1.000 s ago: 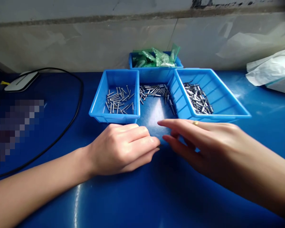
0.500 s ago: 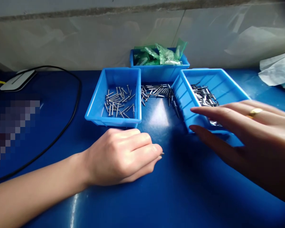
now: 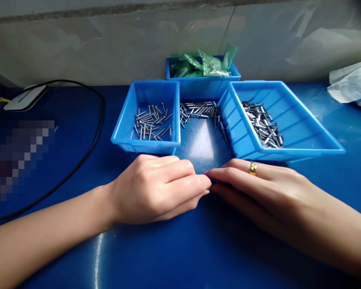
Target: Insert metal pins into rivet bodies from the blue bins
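My left hand point(image 3: 164, 190) is closed, thumb and forefinger pinched together in front of the left bin. What it grips is hidden between the fingers. Against its fingertips rest those of my right hand point(image 3: 258, 188), which wears a gold ring; thumb and forefinger come together there, and anything between them is out of sight. Beyond the left hand, screws point(image 3: 150, 122) lie in a blue bin point(image 3: 146, 147). A wider blue bin point(image 3: 301, 152), past my right hand, holds metal rivets point(image 3: 263, 124). More rivets point(image 3: 201, 109) lie loose on the table between the bins.
At the back, against the wall, a third blue bin point(image 3: 201, 85) carries green plastic packets point(image 3: 212, 64). A black cable point(image 3: 100, 124) curves over the blue table point(image 3: 174, 257) from a white device point(image 3: 25, 98). Crumpled white plastic point(image 3: 351, 84) lies at the far right.
My right hand has moved left from over the right bin and closed its fingertips against the left hand's. The small metal tip at the left fingertips is now covered. The view has shifted slightly.
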The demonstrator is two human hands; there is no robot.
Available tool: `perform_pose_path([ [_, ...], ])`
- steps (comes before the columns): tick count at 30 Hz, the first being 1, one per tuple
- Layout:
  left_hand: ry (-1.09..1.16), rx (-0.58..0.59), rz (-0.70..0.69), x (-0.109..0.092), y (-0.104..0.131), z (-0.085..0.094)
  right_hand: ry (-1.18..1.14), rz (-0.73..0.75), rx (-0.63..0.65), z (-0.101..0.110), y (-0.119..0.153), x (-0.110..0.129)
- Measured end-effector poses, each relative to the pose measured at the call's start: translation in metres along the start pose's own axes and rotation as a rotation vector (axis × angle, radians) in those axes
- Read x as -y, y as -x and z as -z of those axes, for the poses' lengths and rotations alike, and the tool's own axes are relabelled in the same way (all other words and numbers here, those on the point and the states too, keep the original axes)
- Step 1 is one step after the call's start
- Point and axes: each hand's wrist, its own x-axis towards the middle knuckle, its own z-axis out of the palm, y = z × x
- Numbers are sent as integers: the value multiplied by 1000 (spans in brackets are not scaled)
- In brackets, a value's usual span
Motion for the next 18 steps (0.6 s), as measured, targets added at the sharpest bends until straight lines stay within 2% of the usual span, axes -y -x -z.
perform_pose_path([
  [6,41,-8,-10,0,0,-1,-77,1,-11,-1,1,2],
  [12,46,-40,7,-1,-3,-3,-118,-66,-37,-5,-3,3],
  [16,33,-14,29,-2,-4,-4,-99,-64,-42,-4,-2,4],
  [18,23,1,66,-2,-4,-5,-78,-108,-56,-2,1,4],
])
